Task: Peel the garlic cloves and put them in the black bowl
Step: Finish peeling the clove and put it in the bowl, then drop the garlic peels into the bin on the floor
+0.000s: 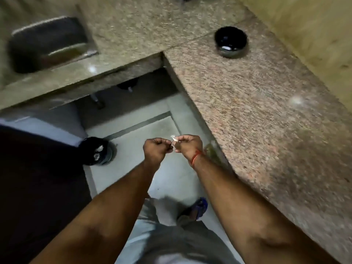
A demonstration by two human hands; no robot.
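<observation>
So you're mid-peel here, standing in the corner of the L-shaped counter (257, 103) with both arms stretched out over the floor instead of over the stone. My guess is that's on purpose: the dark bin (97, 150) sits on the floor at about 9 o'clock from your hands, so loose skin drops near it and not on the worktop.

Your right hand (187, 144), the one with the red thread (196, 157) on the wrist, has its fingers curled in and pinches the garlic clove (174, 140), with a bit of pale papery skin poking up at the top. Your left hand (157, 149) is curled too, fingertips pressed right against the clove from the 9 o'clock side. Looks like one hand anchors while the other picks at the skin, though it's too blurry to tell how much skin is off.

The black bowl (230, 41) is up at roughly 1 o'clock from your hands, well apart, on the right run of the counter near the wall. Something pale lies in the bottom, maybe cloves already done, but I can't say for sure. Parking it there keeps it clear of falling skin, I'd guess, yet within a reach once this clove is bare.

The sink (47, 44) sits off at 10 o'clock, not involved.
</observation>
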